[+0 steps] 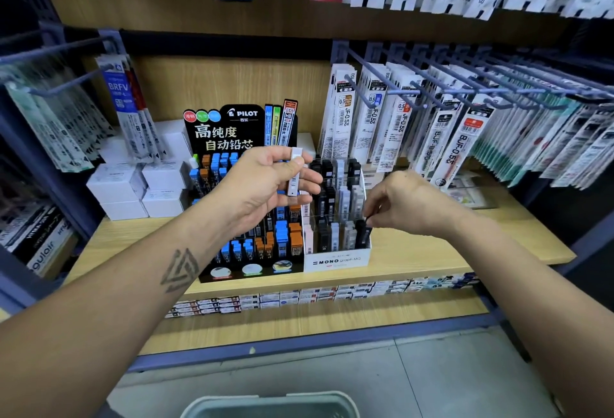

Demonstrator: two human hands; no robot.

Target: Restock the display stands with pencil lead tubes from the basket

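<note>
While both stands look mostly stocked, left hand point(269, 182) pinches a white tube point(296, 172) not yet placed. Right hand point(402, 205) pinches a black tube point(364, 233) into the MONO stand point(337, 261); basket point(269, 406) contents hidden

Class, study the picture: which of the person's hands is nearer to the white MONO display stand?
Right. The right hand is over the MONO stand, pinching a black tube in its front row. The left hand holds a white tube above the Pilot stand beside it.

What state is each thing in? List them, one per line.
Left hand: raised, pinching a white lead tube upright.
Right hand: lowered, pinching a black lead tube at the front row of the MONO stand.
Pilot stand: partly stocked with blue and orange tubes.
Basket: on the floor, contents hidden.
</note>
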